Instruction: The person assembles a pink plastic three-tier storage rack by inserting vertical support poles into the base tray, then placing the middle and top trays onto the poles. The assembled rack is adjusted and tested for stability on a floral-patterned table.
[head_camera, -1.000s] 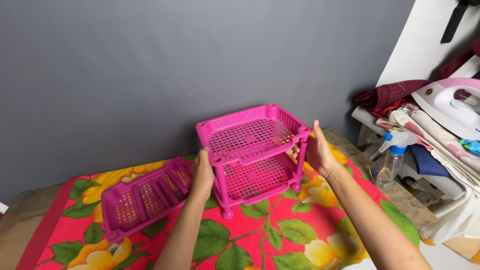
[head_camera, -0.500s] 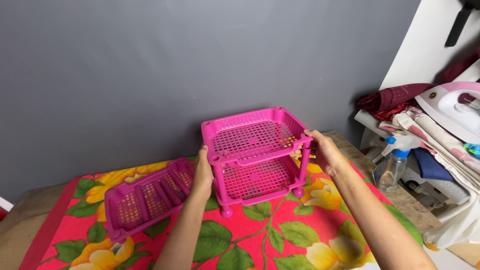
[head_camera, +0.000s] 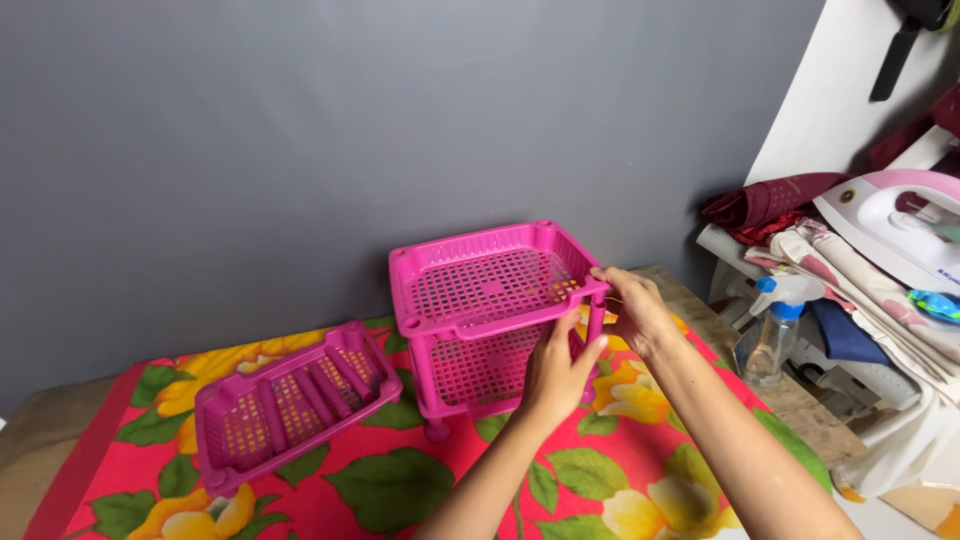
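Centre frame, the pink two-tier rack (head_camera: 490, 320) stands on the floral cloth (head_camera: 400, 490). The right hand (head_camera: 632, 308) grips its right corner post; the left hand (head_camera: 555, 375) seems to press the front edge. Best steady both tiers, keeping the posts upright.

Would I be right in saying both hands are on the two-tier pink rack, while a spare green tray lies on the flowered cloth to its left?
Not quite: the head view shows the spare tray is pink, not green. Both the left hand and right hand are on the pink rack, on the flowered cloth.
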